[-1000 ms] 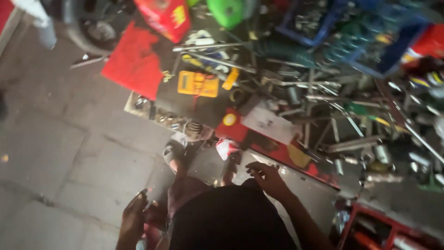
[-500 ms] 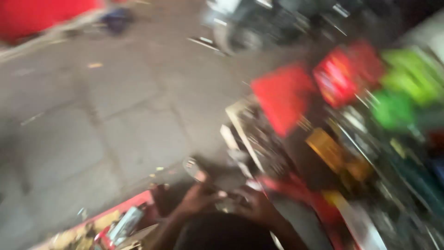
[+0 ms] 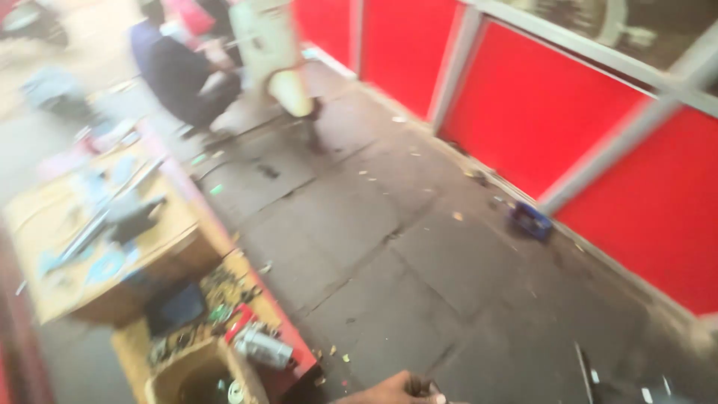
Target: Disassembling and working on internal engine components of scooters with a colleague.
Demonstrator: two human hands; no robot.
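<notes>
Head view: hand (image 3: 389, 389) beside red tray (image 3: 288, 348)

Blurred view; no packages seen.

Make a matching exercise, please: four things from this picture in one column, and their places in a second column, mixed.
Things:
1. red panel wall
2. small blue box
3. wooden bench
4. hand

Places:
a. bottom edge, near the middle
b. left side, with tools on it
c. on the floor at the foot of the wall
d. upper right

Pairs: 1-d, 2-c, 3-b, 4-a
</notes>
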